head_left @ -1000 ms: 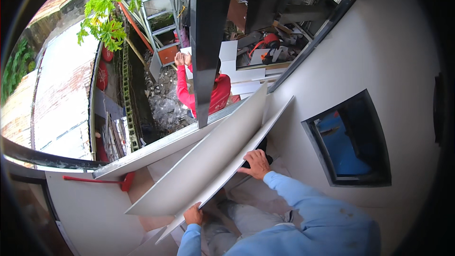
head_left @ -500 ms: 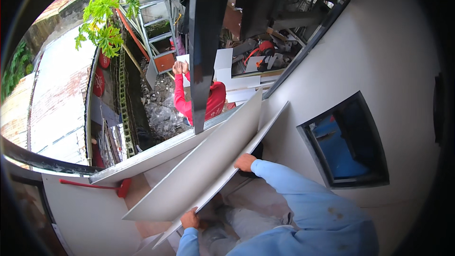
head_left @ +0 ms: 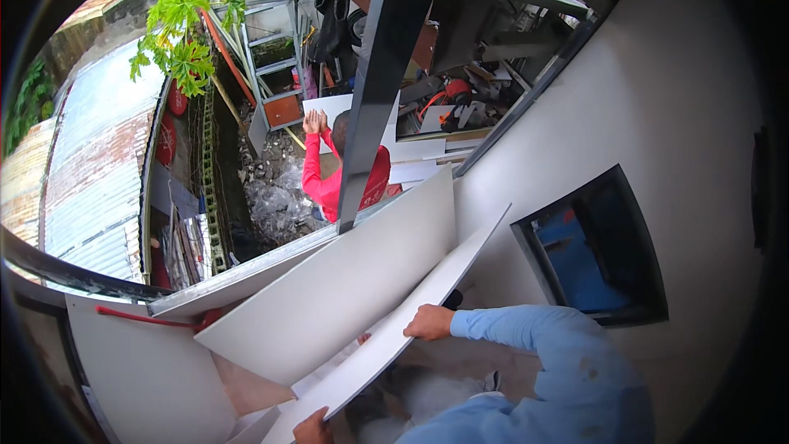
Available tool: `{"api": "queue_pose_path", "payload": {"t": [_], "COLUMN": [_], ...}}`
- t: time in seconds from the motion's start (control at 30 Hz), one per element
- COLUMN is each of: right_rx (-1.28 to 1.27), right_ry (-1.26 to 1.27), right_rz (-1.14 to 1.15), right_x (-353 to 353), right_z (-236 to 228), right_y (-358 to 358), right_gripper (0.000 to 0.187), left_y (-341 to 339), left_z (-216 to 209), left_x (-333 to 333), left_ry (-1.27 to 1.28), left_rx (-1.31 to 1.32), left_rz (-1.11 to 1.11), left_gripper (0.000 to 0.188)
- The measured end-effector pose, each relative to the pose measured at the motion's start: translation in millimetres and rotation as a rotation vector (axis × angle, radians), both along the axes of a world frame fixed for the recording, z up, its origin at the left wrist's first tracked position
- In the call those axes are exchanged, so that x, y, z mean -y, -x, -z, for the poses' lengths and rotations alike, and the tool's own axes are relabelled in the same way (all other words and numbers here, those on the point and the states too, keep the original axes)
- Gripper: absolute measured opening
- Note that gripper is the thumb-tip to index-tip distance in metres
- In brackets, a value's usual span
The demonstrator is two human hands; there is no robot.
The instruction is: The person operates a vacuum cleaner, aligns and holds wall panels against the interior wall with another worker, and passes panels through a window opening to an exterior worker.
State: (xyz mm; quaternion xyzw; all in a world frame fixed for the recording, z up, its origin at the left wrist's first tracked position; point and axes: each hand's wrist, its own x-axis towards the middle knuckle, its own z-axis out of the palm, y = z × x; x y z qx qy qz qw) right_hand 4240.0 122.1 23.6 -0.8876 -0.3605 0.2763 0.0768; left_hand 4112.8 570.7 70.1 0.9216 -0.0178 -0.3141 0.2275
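A long white panel [head_left: 450,275] slants across the space in front of me, tilted, with both my hands on its near edge. My right hand [head_left: 429,322] is closed over that edge about midway along. Lower left, my left hand [head_left: 311,427] grips the same edge close to its near end. Just beyond stands a second white panel [head_left: 345,279], leaning towards the window frame. A gap separates the two panels over most of their length. My fingertips under the held panel are hidden.
A dark upright post [head_left: 385,74] divides the opening behind the panels. Outside, a person in a red top [head_left: 329,185] has raised hands near a white sheet. A red-handled tool [head_left: 148,317] lies at left. On the right, a dark-framed opening [head_left: 592,247] is set in the wall.
The held panel has come towards me and away from the other panel, widening the gap. Both my hands moved lower with it, the left also leftward. The farther panel leans back more.
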Motion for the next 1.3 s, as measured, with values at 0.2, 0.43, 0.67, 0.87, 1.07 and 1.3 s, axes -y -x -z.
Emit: {"api": "queue_pose_path", "payload": {"t": [0.2, 0.43, 0.67, 0.87, 1.07, 1.3], "right_rx": [0.022, 0.021, 0.102, 0.194, 0.229, 0.253], "right_ry": [-0.095, -0.128, -0.317, -0.457, -0.596, -0.625], "right_rz": [-0.027, -0.092, -0.192, -0.384, -0.57, -0.739], "right_x": [-43, -92, -156, -232, -302, -364], "right_z": [-13, -50, -166, -259, -300, -345], "right_y": [25, 41, 44, 44, 55, 62], "right_gripper": [0.012, 0.011, 0.009, 0.01, 0.016, 0.018], "left_y": [22, 67, 119, 206, 257, 313], "left_z": [-41, -64, -164, -241, -349, -411], "left_x": [-35, -81, -134, -195, -193, -182], "left_ry": [0.041, -0.001, -0.155, -0.549, -0.526, -0.563], "left_rx": [0.078, 0.119, 0.141, 0.101, 0.264, 0.349], "left_rz": [-0.029, -0.044, -0.022, -0.025, -0.231, -0.456], "left_gripper": [0.03, 0.028, 0.034, 0.034, 0.032, 0.029]}}
